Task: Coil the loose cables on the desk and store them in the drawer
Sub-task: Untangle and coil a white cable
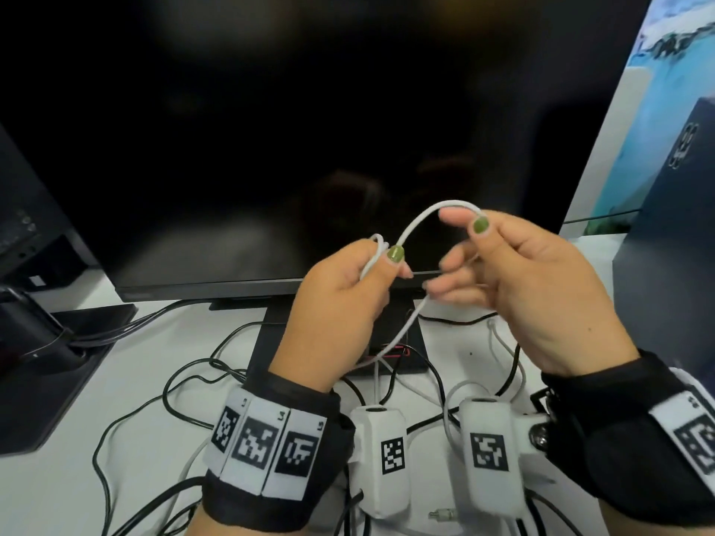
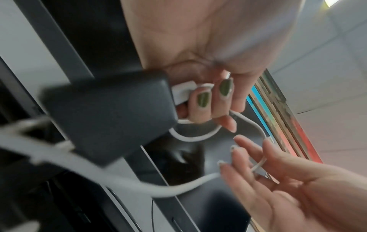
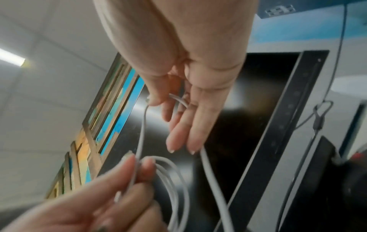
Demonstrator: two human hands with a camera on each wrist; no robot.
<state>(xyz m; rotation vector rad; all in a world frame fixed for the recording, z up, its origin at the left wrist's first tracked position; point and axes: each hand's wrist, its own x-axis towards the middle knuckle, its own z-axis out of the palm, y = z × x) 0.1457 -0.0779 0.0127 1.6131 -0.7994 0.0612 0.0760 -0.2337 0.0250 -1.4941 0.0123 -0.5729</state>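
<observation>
Nearest the head camera are the two wrist bands with their white camera housings, low over the bench (image 1: 77,384) in front of the monitor (image 1: 271,148). Under them, loose black and white cables (image 1: 185,377) sprawl across the white top around the monitor's stand, not yet gathered.

Just beyond, both hands are raised in front of the monitor's lower edge with the white cable (image 1: 421,215) between them. The left hand (image 1: 340,303) has its fingers curled and its thumb pressed down, clamped on a small bundle of loops already made; the right wrist view shows several white turns stacked there. The left wrist view also shows a white plug and a dark block close against that hand, too blurred to make out.

The right hand (image 1: 522,288) pinches the cable between thumb and forefinger while its other fingers stay spread and loose. From the pinch, the cable arches up and over toward the left thumb, so the coming loop lies across the gap between the hands, its long axis running side to side along the monitor's edge. The free tail drops from below the right hand's fingers toward the stand.

By my reading, the next turn depends on the right hand carrying its arc leftward onto the bundle.

The cable is thin, white, smooth and limp. No drawer is in view.
</observation>
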